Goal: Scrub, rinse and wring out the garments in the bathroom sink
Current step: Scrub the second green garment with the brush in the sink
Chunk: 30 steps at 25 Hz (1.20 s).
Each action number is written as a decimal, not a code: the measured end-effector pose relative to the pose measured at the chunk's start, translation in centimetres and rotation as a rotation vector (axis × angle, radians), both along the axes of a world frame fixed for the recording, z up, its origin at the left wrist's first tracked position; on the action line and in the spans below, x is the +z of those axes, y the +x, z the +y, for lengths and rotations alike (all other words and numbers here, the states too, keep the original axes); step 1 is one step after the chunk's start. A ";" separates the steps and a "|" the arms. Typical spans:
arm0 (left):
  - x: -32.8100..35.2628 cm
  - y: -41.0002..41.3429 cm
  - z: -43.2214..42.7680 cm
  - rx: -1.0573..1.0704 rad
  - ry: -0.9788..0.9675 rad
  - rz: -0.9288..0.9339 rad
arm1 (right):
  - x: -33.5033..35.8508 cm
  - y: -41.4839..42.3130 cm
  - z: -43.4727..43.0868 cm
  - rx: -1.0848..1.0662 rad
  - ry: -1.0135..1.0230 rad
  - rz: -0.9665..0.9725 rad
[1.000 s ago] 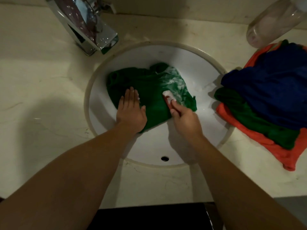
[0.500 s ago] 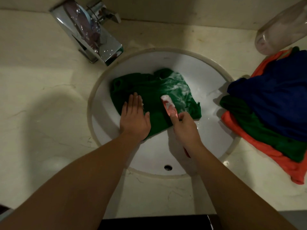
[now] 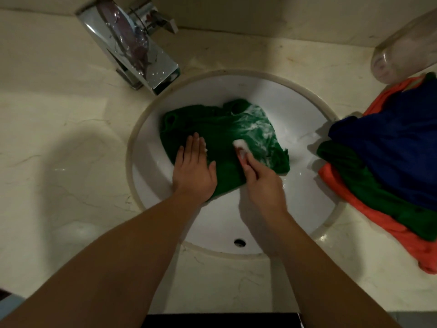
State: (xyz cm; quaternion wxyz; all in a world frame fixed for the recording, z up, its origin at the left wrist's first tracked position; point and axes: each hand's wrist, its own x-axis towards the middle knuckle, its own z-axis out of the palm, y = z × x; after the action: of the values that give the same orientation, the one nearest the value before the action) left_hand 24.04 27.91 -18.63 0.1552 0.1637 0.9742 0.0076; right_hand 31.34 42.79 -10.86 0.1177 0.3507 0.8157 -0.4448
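Green and wet, the garment (image 3: 220, 147) lies crumpled in the far middle of the white sink (image 3: 295, 98), with soapy foam streaking its right part. The left hand (image 3: 194, 171) lies flat on the garment's near left part, fingers straight and together, pressing it down. The right hand (image 3: 262, 183) is curled round a small reddish brush (image 3: 241, 150), whose foam-covered head touches the garment just right of the left hand. A chrome tap (image 3: 142, 55) stands at the far left of the sink on the pale marble bench (image 3: 59, 138). On the bench to the right lies a pile of clothes (image 3: 390, 143), blue over green over orange, with a clear bottle (image 3: 402, 48) just beyond it.
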 end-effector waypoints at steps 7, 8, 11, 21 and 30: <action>0.1 0.0 -0.3 -0.014 0.000 -0.032 | -0.1 1.4 3.3 -0.004 0.166 -0.079; 0.3 0.0 -0.2 -0.020 -0.011 -0.055 | 0.0 1.4 3.7 -0.043 0.169 -0.105; 0.7 -0.3 -0.4 -0.072 -0.066 -0.110 | 0.7 1.1 -0.5 0.042 0.074 -0.101; 2.3 0.8 -1.5 -0.125 -0.136 -0.153 | -0.2 -1.0 2.7 0.172 0.213 -0.151; 3.5 1.3 -1.6 -0.250 -0.145 -0.258 | 0.3 -2.0 7.2 0.283 0.300 -0.124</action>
State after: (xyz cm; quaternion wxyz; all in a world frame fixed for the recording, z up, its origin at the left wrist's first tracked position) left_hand 25.29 26.32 -15.13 0.2901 0.2696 0.9162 -0.0609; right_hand 29.38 50.00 -10.56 0.1754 0.2729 0.9050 -0.2752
